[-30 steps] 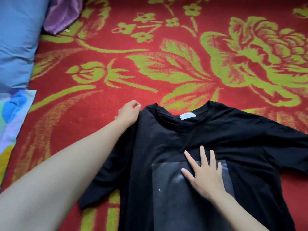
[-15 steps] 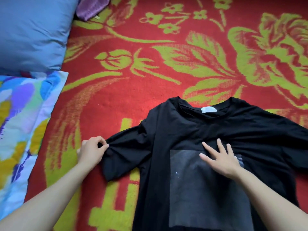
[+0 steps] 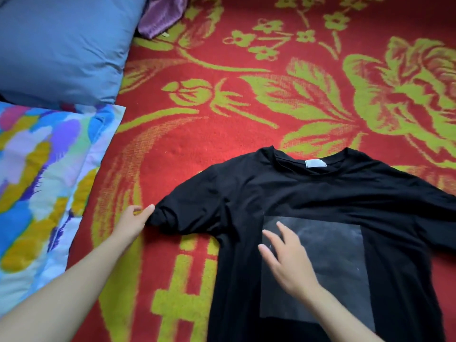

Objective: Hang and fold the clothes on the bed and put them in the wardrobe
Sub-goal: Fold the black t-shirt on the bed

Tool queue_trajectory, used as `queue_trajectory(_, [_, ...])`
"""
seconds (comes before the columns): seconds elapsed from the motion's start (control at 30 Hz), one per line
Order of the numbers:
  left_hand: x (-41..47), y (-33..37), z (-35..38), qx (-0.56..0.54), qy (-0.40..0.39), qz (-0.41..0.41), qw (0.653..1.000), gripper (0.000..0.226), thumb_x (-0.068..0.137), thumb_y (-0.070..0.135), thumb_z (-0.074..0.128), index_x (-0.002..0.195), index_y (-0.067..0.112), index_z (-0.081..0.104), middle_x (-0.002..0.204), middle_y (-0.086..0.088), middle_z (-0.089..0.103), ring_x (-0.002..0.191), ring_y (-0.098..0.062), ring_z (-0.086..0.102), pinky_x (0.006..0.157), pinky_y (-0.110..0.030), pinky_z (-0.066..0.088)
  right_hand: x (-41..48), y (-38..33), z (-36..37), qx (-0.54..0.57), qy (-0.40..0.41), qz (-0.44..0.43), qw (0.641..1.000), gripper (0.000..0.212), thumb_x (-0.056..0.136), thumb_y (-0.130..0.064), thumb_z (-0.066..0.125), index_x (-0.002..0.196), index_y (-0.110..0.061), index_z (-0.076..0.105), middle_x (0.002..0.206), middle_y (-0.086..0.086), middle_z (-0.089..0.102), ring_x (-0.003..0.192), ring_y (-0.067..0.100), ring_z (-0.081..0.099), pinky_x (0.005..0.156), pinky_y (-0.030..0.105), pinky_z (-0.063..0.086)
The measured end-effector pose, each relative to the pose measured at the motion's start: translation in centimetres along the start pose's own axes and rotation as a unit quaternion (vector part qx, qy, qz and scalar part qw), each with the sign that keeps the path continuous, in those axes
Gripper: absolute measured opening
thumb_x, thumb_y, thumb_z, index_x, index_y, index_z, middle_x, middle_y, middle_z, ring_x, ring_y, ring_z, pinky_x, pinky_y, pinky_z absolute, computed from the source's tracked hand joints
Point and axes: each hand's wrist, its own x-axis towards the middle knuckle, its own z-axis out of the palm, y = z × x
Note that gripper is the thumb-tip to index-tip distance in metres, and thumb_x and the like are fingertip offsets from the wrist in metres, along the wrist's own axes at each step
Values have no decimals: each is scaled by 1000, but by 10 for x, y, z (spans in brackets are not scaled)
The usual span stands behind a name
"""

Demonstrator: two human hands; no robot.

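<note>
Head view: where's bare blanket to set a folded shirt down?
Widest bare blanket lies beyond the collar of the black T-shirt, bordered by the blue pillow and purple cloth. A narrower strip runs between the patterned pillow and the sleeve, where the left hand rests. Crowded: near right, under shirt and right hand.

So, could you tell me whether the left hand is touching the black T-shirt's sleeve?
Touching. In the head view, the fingertips of the left hand meet the cuff end of the black T-shirt's sleeve, with no red blanket showing between them.
</note>
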Motion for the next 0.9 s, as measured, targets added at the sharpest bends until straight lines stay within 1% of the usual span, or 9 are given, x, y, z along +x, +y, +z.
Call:
queue_trajectory(0.13, [-20, -11, 14, -128, -57, -57, 988, 30, 86, 25, 67, 108, 11, 53, 93, -10, 59, 76, -21, 55, 65, -28, 42, -26, 0, 22, 44, -26, 19, 999, 46, 96, -47, 38, 140, -34, 38, 155, -8, 13, 141, 5, 10, 111, 24, 15])
queue_trajectory(0.23, [-23, -9, 22, -182, -54, -67, 980, 18, 84, 13, 67, 97, 16, 56, 89, -5, 59, 73, -17, 53, 64, -27, 41, -33, 1, 26, 62, -17, 39, 997, 42, 97, -43, 41, 137, -31, 42, 153, -8, 20, 141, 5, 12, 111, 24, 18])
queue_trajectory(0.37, [-22, 16, 15, -291, -21, 6, 956, 13, 86, 4, 60, 88, 17, 61, 88, -6, 62, 81, -19, 55, 74, -31, 43, -32, -8, 26, 68, 18, 44, 997, 36, 97, -39, 42, 130, -25, 51, 146, -8, 32, 137, 7, 20, 109, 23, 20])
queue_trajectory(0.5, [-20, 41, 2, -309, -46, 58, 948, 21, 87, -4, 51, 80, 16, 54, 76, -6, 55, 68, -15, 53, 63, -27, 42, -17, -52, 37, 76, 20, -37, 996, 29, 98, -34, 42, 119, -22, 58, 123, -9, 53, 120, 10, 42, 101, 21, 29])
queue_trajectory(0.6, [-16, 46, -4, -179, 0, 90, 980, 20, 88, -4, 52, 99, 13, 51, 91, -6, 54, 74, -15, 54, 60, -24, 45, 1, -90, 51, 100, 24, -37, 994, 35, 97, -32, 44, 130, -22, 50, 132, -7, 46, 123, 11, 36, 101, 23, 31])
queue_trajectory(0.7, [-10, 40, -5, -142, 6, 47, 989, 56, 87, -8, 53, 137, 13, 37, 118, -6, 49, 106, -26, 53, 84, -38, 46, 12, -101, 59, 40, 20, 5, 999, 50, 97, -34, 42, 144, -25, 31, 151, 0, 23, 138, 15, 18, 108, 29, 24])
queue_trajectory(0.73, [-11, 39, -5, -167, 9, 8, 986, 64, 86, -8, 53, 141, 15, 32, 121, -8, 49, 107, -29, 54, 83, -39, 46, 13, -99, 59, 15, 22, 12, 1000, 52, 97, -34, 41, 146, -26, 26, 154, 1, 17, 140, 16, 14, 109, 30, 23])
queue_trajectory(0.8, [-14, 44, -6, -288, -11, -80, 954, 72, 84, -10, 53, 146, 15, 26, 107, -9, 54, 83, -23, 60, 62, -28, 46, 7, -87, 56, -6, 50, 14, 999, 54, 96, -33, 42, 147, -25, 25, 154, 4, 16, 142, 17, 13, 108, 31, 23])
queue_trajectory(0.9, [-30, 63, 0, -426, -35, -93, 899, 74, 83, -14, 43, 148, 16, 21, 78, -2, 44, 33, -4, 35, 36, -15, 27, -8, -50, 41, 13, 113, 63, 992, 50, 92, -21, 52, 141, -16, 41, 149, 11, 30, 140, 23, 23, 107, 36, 28])
